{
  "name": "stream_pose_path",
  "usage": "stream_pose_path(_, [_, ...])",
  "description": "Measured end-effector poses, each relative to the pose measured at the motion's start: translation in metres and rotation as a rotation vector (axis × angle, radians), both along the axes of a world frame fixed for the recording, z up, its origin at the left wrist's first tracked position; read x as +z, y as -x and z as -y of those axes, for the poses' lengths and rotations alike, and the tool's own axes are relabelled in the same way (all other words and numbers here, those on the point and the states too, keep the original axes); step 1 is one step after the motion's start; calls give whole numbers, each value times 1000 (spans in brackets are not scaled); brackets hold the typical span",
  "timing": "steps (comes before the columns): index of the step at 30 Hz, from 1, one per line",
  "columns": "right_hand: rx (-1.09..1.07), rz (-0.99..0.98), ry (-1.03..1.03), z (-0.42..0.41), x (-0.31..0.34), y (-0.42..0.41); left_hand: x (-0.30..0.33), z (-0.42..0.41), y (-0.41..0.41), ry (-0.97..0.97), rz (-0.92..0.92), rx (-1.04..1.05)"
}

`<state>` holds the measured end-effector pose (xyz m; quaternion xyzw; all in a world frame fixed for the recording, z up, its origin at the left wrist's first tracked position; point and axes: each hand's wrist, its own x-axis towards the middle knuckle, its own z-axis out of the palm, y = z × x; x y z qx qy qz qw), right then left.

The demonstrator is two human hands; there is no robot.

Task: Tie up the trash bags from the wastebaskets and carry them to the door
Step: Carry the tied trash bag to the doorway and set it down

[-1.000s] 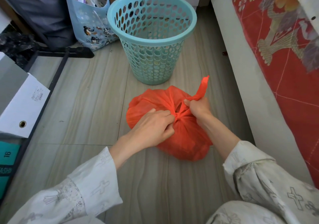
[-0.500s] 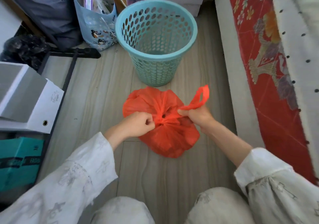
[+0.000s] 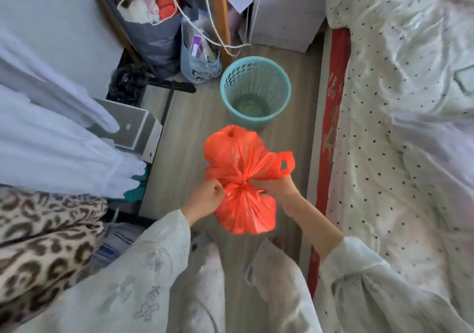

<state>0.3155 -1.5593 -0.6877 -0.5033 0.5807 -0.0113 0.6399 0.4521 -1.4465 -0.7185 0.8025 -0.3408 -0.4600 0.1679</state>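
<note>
Both hands' fingers [image 3: 216, 191] pinch orange trash bag [image 3: 241, 158].

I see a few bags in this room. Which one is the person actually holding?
The orange trash bag, gripped at its knot by the left hand and right hand. The grey bag and pale blue bag stand untouched behind the wastebasket.

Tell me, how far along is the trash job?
Done: the teal perforated plastic wastebasket stands unlined, and the orange plastic trash bag is out with its neck gathered into a knot. In hand: the left hand and right hand grip the bag at the knot. Left: carrying it to the door, which isn't in view.
</note>
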Motion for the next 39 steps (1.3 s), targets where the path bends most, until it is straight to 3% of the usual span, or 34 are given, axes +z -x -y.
stream_pose_path(8, [130,-173,97,-68,162,52,177,-101,42,-44,-245,312])
stream_pose_path(13, [367,-120,241,-85,208,43,243,-133,30,-10,-192,485])
stream_pose_path(22, [925,-28,312,-143,238,73,284,-233,140,132,-185,1000])
stream_pose_path(29, [1337,24,302,-238,271,65,312,-352,217,225,-123,1477])
stream_pose_path(35, [1896,117,375,-369,302,71,329,-463,311,298,-12,1787])
stream_pose_path(39, [2009,245,409,-488,322,95,338,-553,388,314,81,1939])
